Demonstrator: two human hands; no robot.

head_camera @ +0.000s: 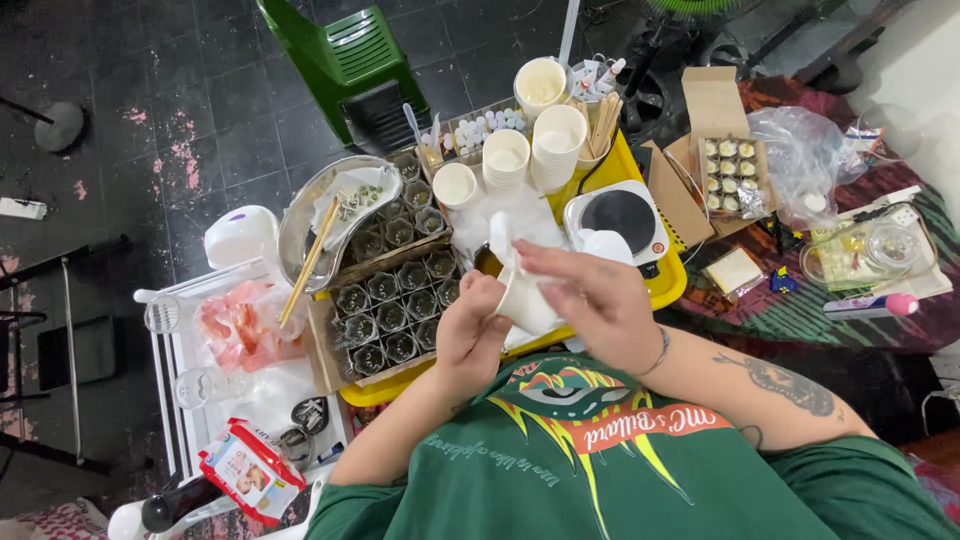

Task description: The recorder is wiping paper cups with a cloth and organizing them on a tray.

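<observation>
Two hands meet over the near edge of a yellow tray (668, 283), both on one white paper cup (527, 300). Head view only. Left hand (468, 335) curls round the cup's lower side, fingers closed on it. Right hand (590, 300) comes over from above, fingertips pinching the rim; cup tilted, mouth toward the far side.

Just beyond the left hand: a cardboard box of small dark pots (395, 310), set in rows, each appearing filled. Farther out, a metal bowl (300, 215) with a wooden stick (308, 262) resting across it. Beyond the right hand: a small round hotplate (622, 217), then stacks of white cups (557, 145) and a single cup (455, 184) beside them. Off to the right, an open carton of small jars (728, 172) and a clear plastic bag (800, 155).

Progress, as judged: many pots seem already poured; the held cup's contents cannot be seen, so what remains is unclear.
</observation>
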